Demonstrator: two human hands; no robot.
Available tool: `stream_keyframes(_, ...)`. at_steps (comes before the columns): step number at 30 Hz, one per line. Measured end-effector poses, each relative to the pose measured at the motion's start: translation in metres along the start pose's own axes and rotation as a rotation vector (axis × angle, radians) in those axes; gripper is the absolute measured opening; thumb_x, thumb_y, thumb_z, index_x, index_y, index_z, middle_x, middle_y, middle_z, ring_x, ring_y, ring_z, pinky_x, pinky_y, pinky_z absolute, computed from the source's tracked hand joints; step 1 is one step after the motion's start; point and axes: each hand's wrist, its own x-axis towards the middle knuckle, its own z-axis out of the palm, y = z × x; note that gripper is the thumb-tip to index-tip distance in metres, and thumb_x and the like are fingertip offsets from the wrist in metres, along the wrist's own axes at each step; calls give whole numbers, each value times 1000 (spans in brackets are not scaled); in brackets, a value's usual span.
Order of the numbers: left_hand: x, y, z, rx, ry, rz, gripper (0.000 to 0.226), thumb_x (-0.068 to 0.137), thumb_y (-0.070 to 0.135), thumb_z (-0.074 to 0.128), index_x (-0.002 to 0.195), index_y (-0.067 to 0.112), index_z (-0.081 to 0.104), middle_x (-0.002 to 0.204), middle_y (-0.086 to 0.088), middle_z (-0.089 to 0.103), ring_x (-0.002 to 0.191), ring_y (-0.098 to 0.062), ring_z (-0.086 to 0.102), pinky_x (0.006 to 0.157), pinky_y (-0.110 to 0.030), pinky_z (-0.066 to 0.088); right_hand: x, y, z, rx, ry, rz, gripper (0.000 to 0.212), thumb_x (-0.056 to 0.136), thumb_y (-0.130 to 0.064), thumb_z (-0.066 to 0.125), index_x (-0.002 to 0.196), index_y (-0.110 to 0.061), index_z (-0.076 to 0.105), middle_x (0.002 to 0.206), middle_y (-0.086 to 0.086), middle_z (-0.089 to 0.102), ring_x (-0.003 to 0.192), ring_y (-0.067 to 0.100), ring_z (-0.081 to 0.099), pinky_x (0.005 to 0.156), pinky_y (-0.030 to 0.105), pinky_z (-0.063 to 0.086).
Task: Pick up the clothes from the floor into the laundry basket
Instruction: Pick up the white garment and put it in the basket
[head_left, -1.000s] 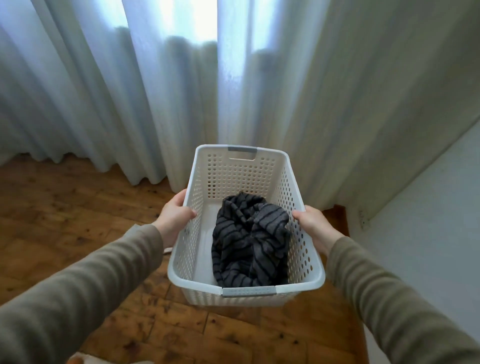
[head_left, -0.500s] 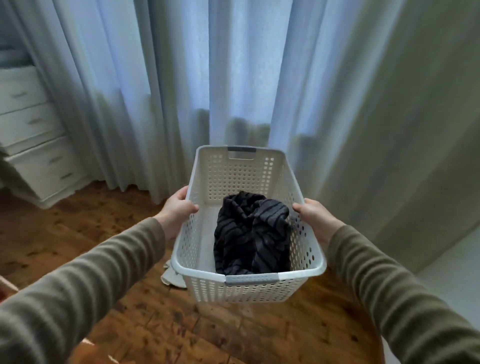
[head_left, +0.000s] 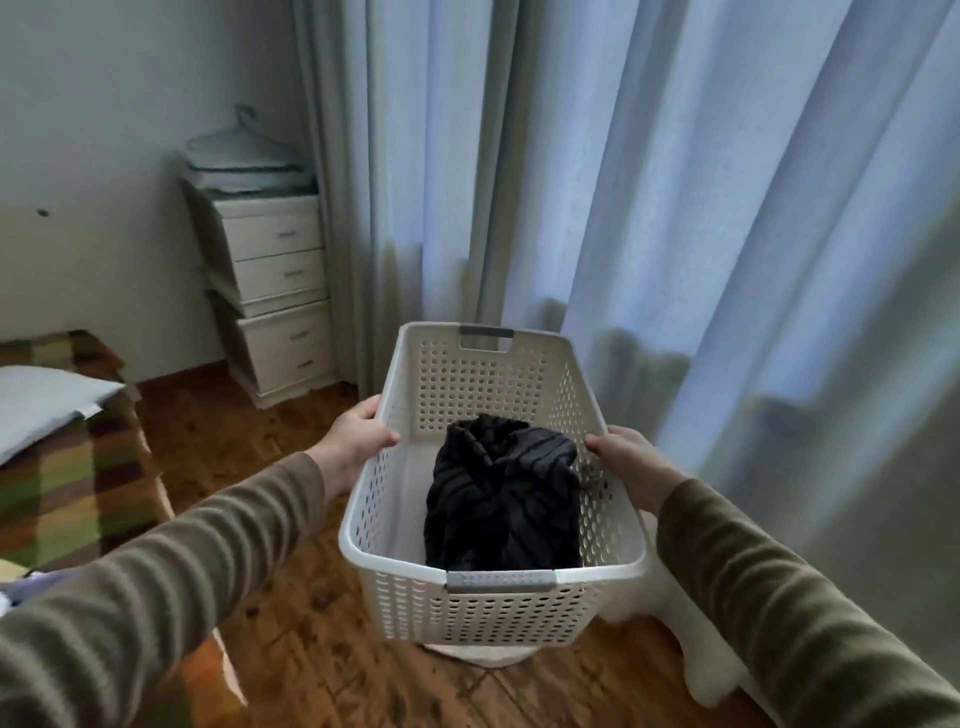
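The left hand (head_left: 356, 441) is gripping the left long rim of the white laundry basket (head_left: 483, 384), with its fingers curling over the edge. The right hand (head_left: 623, 462) is gripping the right rim in the same way. Both hands are holding the basket over the wooden floor (head_left: 322, 649), near the curtains (head_left: 649, 208). A dark striped garment (head_left: 504, 493) is lying crumpled inside, against the basket's right wall and toward its near end. A pale cloth (head_left: 478, 656) is showing on the floor just under the basket's near edge. A white chest of drawers (head_left: 275, 291) is standing by the far wall.
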Motion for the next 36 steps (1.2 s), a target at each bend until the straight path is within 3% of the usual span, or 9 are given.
stream_keyframes(4,14,-2,-11,-41,130,-4,59,87,-11,41,134,23,44,112,-12,55,93,-28,56,66,-39,49,43,-17,20,-25,-134,-5,15,93,1,41,103,2,53,75,13,55,65,23,52,64,32,45)
stream_keyframes(8,25,-8,-25,-25,234,-31,60,87,-9,42,136,26,41,119,-12,55,86,-22,56,59,-34,49,80,-23,46,-42,-221,3,11,93,1,43,99,2,52,73,12,55,63,21,52,61,30,45)
stream_keyframes(13,53,-15,-56,2,350,-51,60,86,-7,44,136,27,42,127,-13,53,102,-27,53,81,-44,48,128,-22,93,-85,-274,8,16,94,-2,43,104,1,55,74,9,54,64,18,51,62,30,43)
stream_keyframes(16,82,-17,-77,-7,378,-52,60,86,-8,44,136,26,42,123,-11,55,97,-23,54,75,-38,49,162,-22,123,-75,-320,17,13,94,-1,43,98,0,54,73,9,56,64,18,52,59,28,44)
stream_keyframes(20,123,-20,-101,3,393,-71,60,86,-9,42,136,25,42,130,-13,53,106,-27,52,82,-41,46,206,-20,158,-76,-313,17,13,93,-3,44,96,-1,56,72,8,57,64,17,52,59,28,44)
stream_keyframes(26,182,-30,-127,21,409,-102,58,87,-7,40,133,29,44,116,-4,53,101,-24,51,78,-37,46,265,-11,199,-98,-316,36,13,94,-8,44,96,-7,57,71,3,57,60,14,53,51,25,42)
stream_keyframes(28,201,-38,-136,18,426,-113,58,88,-6,41,133,30,43,118,-4,52,98,-21,51,72,-32,47,282,-6,212,-90,-339,55,13,94,-10,44,98,-8,57,72,2,58,61,14,54,51,24,42)
stream_keyframes(36,276,-75,-162,19,489,-179,59,89,-3,41,137,31,39,138,-7,48,108,-22,50,81,-36,46,365,21,265,-124,-410,123,12,95,-11,45,99,-9,56,75,2,58,65,14,54,57,27,44)
